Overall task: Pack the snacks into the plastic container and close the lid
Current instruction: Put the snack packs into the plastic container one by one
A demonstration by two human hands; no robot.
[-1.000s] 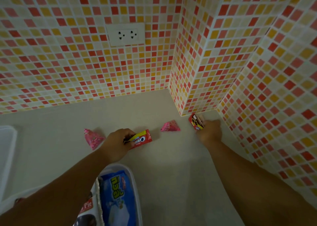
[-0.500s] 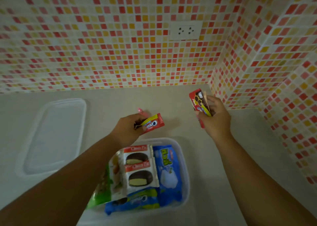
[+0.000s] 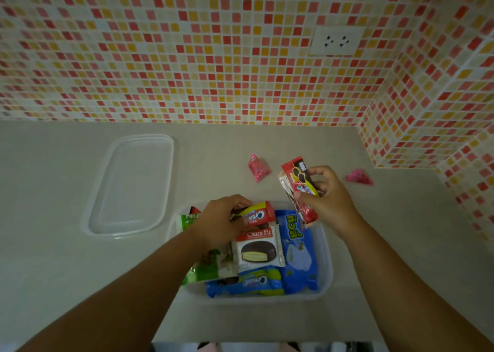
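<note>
The plastic container (image 3: 327, 260) sits on the pale table (image 3: 53, 258) just below the middle of the view, open, its clear walls hard to trace against the surface. Its far rim at 12 o'clock is hidden behind both hands.

Inside it lie a Choco Pie packet (image 3: 258, 247) at the centre, a blue bag (image 3: 299, 252) at 3 o'clock of it, a blue cookie pack (image 3: 248, 284) at 6 o'clock, and a green packet (image 3: 205, 268) at 9 o'clock, much of which is covered by the left forearm. A second green-and-red wrapper (image 3: 189, 215) peeks out at the container's 10 o'clock corner; its print is cut off by the left hand.

The left hand (image 3: 219, 220) hovers over the container's far end, fingers curled round a small red cookie pack (image 3: 258, 214), whose near end disappears under the fingers. The right hand (image 3: 324, 196), at 2 o'clock of the container, pinches a long red biscuit packet (image 3: 298, 183) between thumb and fingers, tilted, its lower end over the container's rim. A second packet seems pressed behind it, though only an edge shows.

The clear lid (image 3: 133, 183) lies flat on the table at 10 o'clock of the container, apart from it. Two pink triangular sweets rest on the table: one (image 3: 258, 167) at 12 o'clock of the container, the other (image 3: 358, 176) at 2 o'clock, near the tiled corner. A white socket (image 3: 335, 41) sits in the mosaic wall (image 3: 187, 57). The bottom edge of the view is blurred and cannot be made out.
</note>
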